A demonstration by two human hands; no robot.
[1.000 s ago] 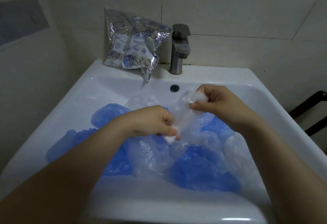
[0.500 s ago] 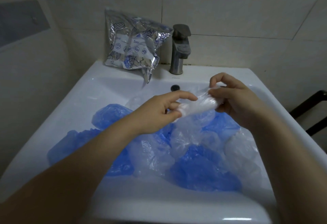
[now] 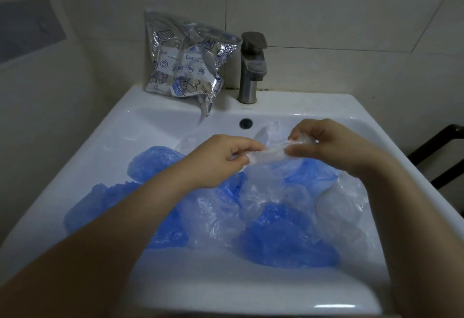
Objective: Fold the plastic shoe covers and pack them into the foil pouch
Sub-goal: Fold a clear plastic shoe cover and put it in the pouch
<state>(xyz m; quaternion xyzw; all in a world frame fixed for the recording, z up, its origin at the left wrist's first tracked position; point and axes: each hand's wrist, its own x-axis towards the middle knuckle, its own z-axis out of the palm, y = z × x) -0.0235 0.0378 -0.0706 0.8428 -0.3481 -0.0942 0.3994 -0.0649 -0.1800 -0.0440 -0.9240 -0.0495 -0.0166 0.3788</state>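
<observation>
Fingers of the left hand (image 3: 221,158) and right hand (image 3: 324,142) pinch opposite ends of a clear shoe cover (image 3: 270,153), stretched between them above the white sink (image 3: 160,127). Blue and clear shoe covers (image 3: 283,237) fill the basin. Foil pouch (image 3: 184,60) leans against the wall beside the faucet (image 3: 251,66).

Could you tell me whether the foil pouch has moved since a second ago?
No: the foil pouch leans just left of the faucet, as before.

Both forearms cut off at bottom edge. Left hand (image 3: 221,159) hides part of the blue shoe covers (image 3: 286,237). Foil pouch (image 3: 185,64) print too small to read beyond "Date". Dark frame (image 3: 442,149) cropped at right.
</observation>
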